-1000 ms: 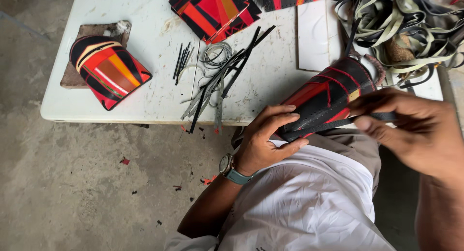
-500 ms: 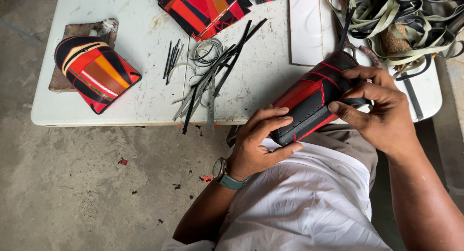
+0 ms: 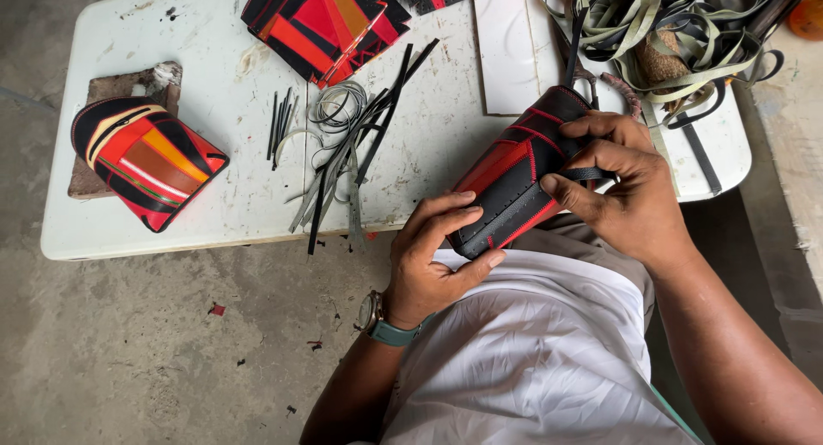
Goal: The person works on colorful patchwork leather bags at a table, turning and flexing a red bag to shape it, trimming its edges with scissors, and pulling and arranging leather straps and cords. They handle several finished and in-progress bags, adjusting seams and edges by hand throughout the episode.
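Two hands clamped on one black-and-red leather piece (image 3: 514, 183), held above the lap at the near edge of the white table (image 3: 214, 213). Left hand (image 3: 433, 261) gripping the lower end, thumb underneath, fingers curled over the top. Right hand (image 3: 621, 188) closed round the upper end, thumb and forefinger pinching a thin black strip (image 3: 583, 173) against the leather. Teal-banded watch (image 3: 381, 318) on the left wrist. Farther left on the table, a striped red, orange and black piece (image 3: 146, 160) lying on a brown board (image 3: 129, 85). Near the middle, loose black strips and wire loops (image 3: 343, 145). Stacked red-and-black pieces (image 3: 321, 21) at the far edge. Tangle of olive and black straps (image 3: 677, 33) at the far right.
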`<state>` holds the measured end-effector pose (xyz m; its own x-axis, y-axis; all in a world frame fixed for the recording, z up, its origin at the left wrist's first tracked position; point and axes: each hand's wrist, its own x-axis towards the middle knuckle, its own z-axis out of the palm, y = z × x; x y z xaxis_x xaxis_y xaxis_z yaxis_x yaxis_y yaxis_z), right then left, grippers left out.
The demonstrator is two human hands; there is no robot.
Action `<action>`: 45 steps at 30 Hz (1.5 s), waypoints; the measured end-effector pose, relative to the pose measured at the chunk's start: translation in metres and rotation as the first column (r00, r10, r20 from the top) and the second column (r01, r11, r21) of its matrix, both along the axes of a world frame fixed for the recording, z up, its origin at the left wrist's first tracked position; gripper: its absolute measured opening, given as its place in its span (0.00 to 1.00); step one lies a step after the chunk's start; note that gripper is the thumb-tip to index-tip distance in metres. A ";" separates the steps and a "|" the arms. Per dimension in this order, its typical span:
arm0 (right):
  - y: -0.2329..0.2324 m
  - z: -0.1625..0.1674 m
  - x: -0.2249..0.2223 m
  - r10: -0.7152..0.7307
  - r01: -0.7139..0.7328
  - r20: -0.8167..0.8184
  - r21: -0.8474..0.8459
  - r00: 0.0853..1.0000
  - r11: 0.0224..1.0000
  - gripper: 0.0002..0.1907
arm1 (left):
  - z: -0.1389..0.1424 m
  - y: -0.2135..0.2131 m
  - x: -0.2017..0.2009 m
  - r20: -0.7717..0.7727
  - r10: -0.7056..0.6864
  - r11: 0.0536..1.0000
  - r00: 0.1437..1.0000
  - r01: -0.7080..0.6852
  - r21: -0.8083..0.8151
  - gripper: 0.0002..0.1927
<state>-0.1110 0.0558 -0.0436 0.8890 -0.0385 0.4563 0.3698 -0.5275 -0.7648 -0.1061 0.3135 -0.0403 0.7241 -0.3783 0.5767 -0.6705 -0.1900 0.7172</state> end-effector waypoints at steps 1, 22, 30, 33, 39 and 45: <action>0.002 -0.001 0.000 -0.002 0.002 0.016 -0.008 1.000 1.000 0.09 | 0.004 -0.002 -0.003 -0.026 0.025 1.000 0.999 -0.025 -0.005 0.23; -0.096 -0.015 0.009 0.121 0.032 -0.382 0.369 0.916 0.929 0.16 | -0.004 -0.038 -0.015 -0.199 0.155 0.988 0.968 -0.153 0.025 0.12; -0.093 -0.026 0.010 0.072 0.084 -0.427 0.335 0.901 0.939 0.08 | -0.004 -0.037 -0.015 -0.195 0.155 0.988 0.969 -0.151 0.034 0.12; -0.099 -0.031 0.011 0.214 0.007 -0.359 0.525 0.908 0.851 0.05 | -0.003 -0.037 -0.018 -0.190 0.152 0.988 0.970 -0.148 0.036 0.13; -0.107 -0.039 0.021 0.303 -0.044 -0.370 0.567 0.878 0.822 0.04 | -0.003 -0.035 -0.020 -0.184 0.135 0.991 0.974 -0.130 0.039 0.13; -0.109 -0.043 0.028 0.334 -0.071 -0.382 0.562 0.861 0.824 0.04 | -0.004 -0.034 -0.020 -0.191 0.128 0.991 0.973 -0.121 0.049 0.13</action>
